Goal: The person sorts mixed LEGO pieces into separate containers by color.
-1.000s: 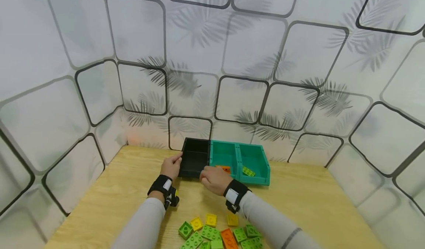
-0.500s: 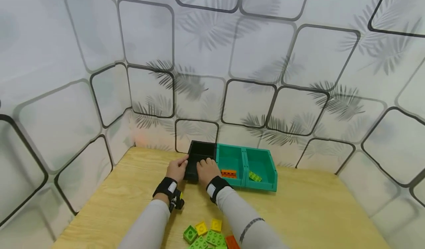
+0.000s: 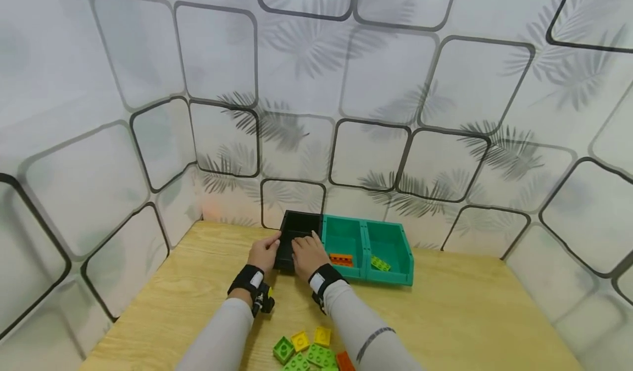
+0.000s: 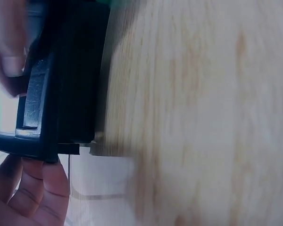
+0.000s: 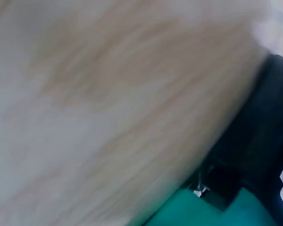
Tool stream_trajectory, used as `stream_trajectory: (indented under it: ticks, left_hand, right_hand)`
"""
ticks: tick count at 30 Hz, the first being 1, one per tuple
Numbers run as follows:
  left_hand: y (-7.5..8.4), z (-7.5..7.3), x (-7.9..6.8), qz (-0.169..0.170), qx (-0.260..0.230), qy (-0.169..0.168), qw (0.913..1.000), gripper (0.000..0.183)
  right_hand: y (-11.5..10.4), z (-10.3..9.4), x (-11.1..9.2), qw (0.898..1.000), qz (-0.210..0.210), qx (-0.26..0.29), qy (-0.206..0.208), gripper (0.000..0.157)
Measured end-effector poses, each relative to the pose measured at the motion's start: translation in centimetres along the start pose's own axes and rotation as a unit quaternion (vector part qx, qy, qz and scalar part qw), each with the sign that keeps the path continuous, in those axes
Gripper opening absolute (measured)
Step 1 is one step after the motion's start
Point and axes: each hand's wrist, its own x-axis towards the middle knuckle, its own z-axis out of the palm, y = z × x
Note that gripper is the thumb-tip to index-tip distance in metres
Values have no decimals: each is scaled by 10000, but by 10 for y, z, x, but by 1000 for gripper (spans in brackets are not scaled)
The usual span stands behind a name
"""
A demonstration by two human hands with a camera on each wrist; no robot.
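Note:
A black storage bin (image 3: 295, 240) stands at the back of the table, side by side with two joined teal bins. My left hand (image 3: 263, 252) grips the black bin's left side; in the left wrist view its fingers (image 4: 40, 193) reach up under the rim. My right hand (image 3: 309, 254) reaches over the bin's front lip, its fingers above the inside. Whatever lies under that palm is hidden. An orange brick (image 3: 341, 259) lies in the middle teal bin (image 3: 344, 233), and a light green brick (image 3: 380, 264) in the right teal bin (image 3: 390, 239).
Loose toy bricks lie near the front edge: yellow bricks (image 3: 322, 336), green bricks (image 3: 284, 349) and an orange brick (image 3: 345, 361), partly behind my right sleeve. A patterned curtain (image 3: 296, 140) closes off the back and sides of the wooden table (image 3: 460, 310).
My right hand has moved left, from the front seam between the black and teal bins to over the black bin. My left hand stays at that bin's left side. The view has shifted slightly.

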Motion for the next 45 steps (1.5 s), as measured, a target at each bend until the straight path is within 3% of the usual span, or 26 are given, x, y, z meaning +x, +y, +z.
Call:
stream_trajectory:
  ticks: [4,7,11,17,20,24,28,37,45]
  left_hand:
    - [0,-6,5,-33,123,35,9999,34]
    - [1,-11,10,-48,149,72,9999,34]
    - [1,-16,11,-38,136,107,9998,34]
    - [1,-19,13,28,167,79,9998,35]
    - [3,-22,13,53,201,65,9998,34]
    - [5,-25,15,99,249,32,9996,35]
    - [4,-23,16,115,267,55,9996,35]
    - [-1,-5,5,-11,165,-144,9998,35]
    - [1,-1,0,28,131,-153,9998,35]
  right_hand:
    - [9,-13,6,9918,-165,1257,-134,45]
    - [17,-23,3,9838,-398,1744,-130,51]
    - [34,-35,-17,9787,-680,1928,-201,54]
    - [61,-60,-70,9795,-946,1708,-493,49]
    - [71,-66,-96,9723,-989,1831,-1060,48]
    - [77,-69,-121,9512,-716,2081,-2165,48]
    - [77,-69,-137,9416,-701,2012,-2609,41]
    - [67,-67,-161,9385,-942,2228,-2462,5]
    - [70,-64,-159,9326,-789,2460,-2520,20]
